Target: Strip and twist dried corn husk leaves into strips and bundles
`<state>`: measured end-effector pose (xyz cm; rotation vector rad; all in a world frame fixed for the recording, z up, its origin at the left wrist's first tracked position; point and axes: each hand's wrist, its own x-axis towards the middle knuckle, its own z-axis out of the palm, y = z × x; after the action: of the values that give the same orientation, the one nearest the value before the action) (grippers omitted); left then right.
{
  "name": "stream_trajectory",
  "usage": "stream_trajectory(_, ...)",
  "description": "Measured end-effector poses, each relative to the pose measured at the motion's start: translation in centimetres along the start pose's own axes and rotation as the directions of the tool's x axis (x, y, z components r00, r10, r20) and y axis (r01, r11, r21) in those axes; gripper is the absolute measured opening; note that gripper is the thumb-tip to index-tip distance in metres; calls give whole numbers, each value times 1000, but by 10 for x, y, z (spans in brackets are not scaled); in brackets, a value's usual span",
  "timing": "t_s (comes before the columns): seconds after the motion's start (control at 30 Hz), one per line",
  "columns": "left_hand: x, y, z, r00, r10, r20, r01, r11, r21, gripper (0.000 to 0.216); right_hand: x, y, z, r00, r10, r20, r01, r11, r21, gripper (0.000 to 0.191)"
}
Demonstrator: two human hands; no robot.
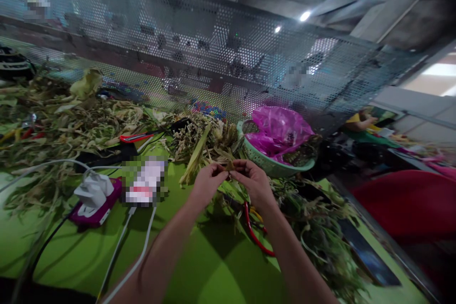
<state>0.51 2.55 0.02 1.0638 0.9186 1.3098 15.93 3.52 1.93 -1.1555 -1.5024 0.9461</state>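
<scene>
My left hand (207, 184) and my right hand (255, 183) meet over the green table (217, 266), with fingertips pinched together. Between them is a small brownish dried leaf piece (230, 165), its exact kind unclear. Under my right hand lies a tool with a red looped handle (253, 233), partly covered by dry leaves. A long pale dried husk (196, 154) rests just beyond my left hand. Past my right hand stands a green colander (272, 167) with a crumpled magenta plastic bag (283, 128) in it.
Heaps of dried leaves (117, 121) cover the left and back; more leaves (326, 237) lie right. A phone (147, 180) with cables and a purple power strip (96, 206) with white plugs sit left. A perforated metal screen (199, 52) rises behind; a red chair (409, 204) stands right.
</scene>
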Motion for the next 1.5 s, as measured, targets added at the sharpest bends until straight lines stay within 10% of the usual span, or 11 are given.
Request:
stream_trajectory(0.33, 0, 3, 6, 995, -57, -78, 35, 966, -257, 23, -6, -3, 18, 992, 94, -79, -82, 986, 146, 28)
stream_trajectory(1.07, 6, -2, 1, 995, -62, -76, 51, 988, -143, 10, -7, -1, 19, 992, 2, -126, 0, 1000, 16, 21)
stream_trajectory(1.5, 1, 0, 4, 946, -222, -235, 112, 907, -407, 21, -9, 2, 23, 907, -420, 41, 389, 795, -465, 13)
